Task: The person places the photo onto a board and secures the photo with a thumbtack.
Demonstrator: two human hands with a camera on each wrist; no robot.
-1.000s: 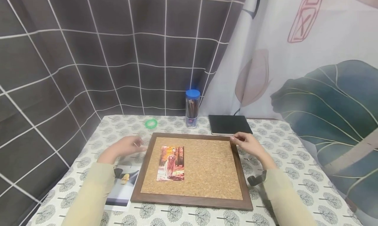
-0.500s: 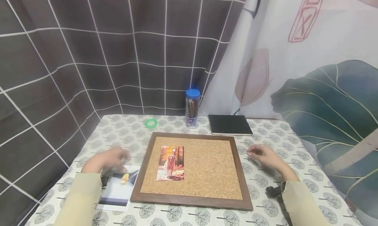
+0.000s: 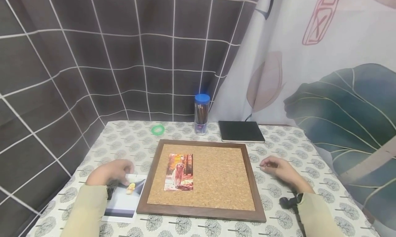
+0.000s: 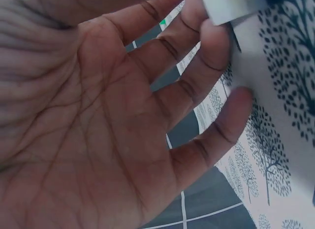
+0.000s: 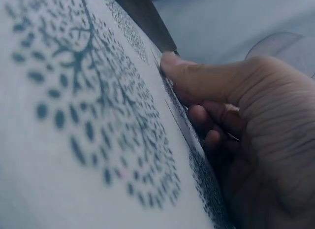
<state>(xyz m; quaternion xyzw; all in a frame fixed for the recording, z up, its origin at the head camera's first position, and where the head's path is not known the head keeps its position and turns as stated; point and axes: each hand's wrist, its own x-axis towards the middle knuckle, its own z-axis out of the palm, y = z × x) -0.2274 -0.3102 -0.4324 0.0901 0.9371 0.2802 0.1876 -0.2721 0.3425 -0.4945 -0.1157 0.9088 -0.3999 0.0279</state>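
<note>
In the head view my left hand (image 3: 112,171) is at the top edge of a photo print (image 3: 122,201) with a small yellow figure on it, left of the corkboard (image 3: 222,175). The left wrist view shows its bent fingers at the white edge of the photo, which covers some fingertips; the thumb tip is hidden there. My right hand (image 3: 283,170) rests on the tablecloth beyond the board's right side, loosely curled and holding nothing. A photo of a golden retriever (image 3: 178,171) lies on the left part of the brown-framed corkboard.
A clear cylinder with a blue lid (image 3: 201,113) holds pencils behind the board. To its right lies a black notebook (image 3: 241,131). A green ring (image 3: 158,129), perhaps tape, sits at the back left. The tablecloth (image 3: 185,226) has a tree print.
My left hand has moved from the board's left edge down to the other photo. My right hand has left the board's top right corner and moved right onto the tablecloth.
</note>
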